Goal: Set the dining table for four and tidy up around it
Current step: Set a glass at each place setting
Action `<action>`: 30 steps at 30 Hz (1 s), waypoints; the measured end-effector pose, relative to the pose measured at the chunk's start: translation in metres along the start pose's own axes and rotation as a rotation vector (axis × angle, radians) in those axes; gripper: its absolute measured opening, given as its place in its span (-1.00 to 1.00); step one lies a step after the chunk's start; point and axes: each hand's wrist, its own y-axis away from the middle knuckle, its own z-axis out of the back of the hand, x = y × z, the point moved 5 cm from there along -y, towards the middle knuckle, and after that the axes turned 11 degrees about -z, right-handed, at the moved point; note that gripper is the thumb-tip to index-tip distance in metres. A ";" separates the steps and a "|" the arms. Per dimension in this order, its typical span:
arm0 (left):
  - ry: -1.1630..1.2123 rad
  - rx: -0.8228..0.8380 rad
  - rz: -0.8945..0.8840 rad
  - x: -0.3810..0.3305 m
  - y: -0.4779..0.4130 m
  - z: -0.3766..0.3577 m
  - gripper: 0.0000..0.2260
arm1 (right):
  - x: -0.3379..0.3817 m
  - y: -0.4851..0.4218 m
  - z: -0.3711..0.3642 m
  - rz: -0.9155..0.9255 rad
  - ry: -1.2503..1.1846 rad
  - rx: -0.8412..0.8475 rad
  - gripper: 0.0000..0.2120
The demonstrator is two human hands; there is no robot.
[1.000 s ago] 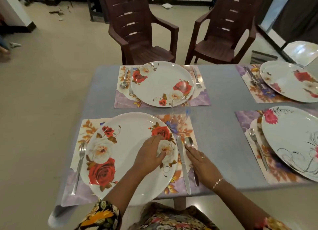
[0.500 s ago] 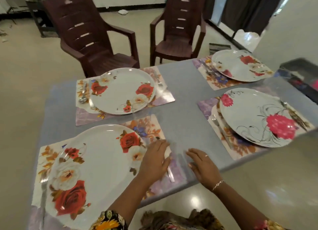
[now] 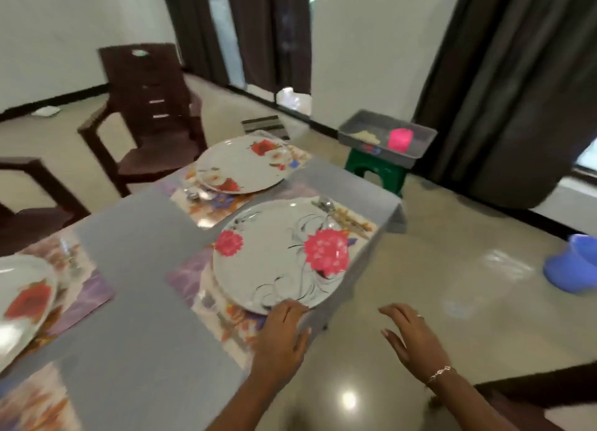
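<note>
Observer: pink-flower plate is sitting on its placemat at the worktop corner, straight ahead of the left hand.
Checker: Hands?
Observer: Both are lying flat and spread, holding nothing. Left fingertips are lying at the plate's near rim; right hand is hovering off the edge, farther away.

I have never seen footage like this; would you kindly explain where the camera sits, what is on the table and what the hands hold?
No machine here: a person wears one wide-angle camera on the head, looking down at their own bare hands. The grey table carries floral placemats with white plates: a pink-flowered plate nearest the hands, a red-flowered plate behind it, part of another plate at the left edge. The left hand lies open at the pink-flowered plate's near rim; the right hand is open past the table's edge, above the floor. Neither holds anything.
</note>
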 end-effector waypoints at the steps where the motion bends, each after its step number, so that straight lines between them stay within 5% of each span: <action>1: 0.013 0.005 -0.017 -0.004 -0.021 -0.015 -0.80 | -0.019 -0.009 0.012 -0.029 0.020 -0.008 -0.72; 13: 0.110 0.121 -0.075 -0.007 -0.244 -0.172 -0.75 | -0.153 -0.179 0.069 -0.182 0.092 0.030 -0.72; 27: 0.076 0.184 0.161 0.085 -0.477 -0.299 -0.53 | -0.265 -0.447 0.068 -0.213 0.085 0.173 -0.70; 30: 0.069 0.192 0.233 0.104 -0.514 -0.317 -0.66 | -0.288 -0.492 0.059 -0.206 0.079 0.229 -0.69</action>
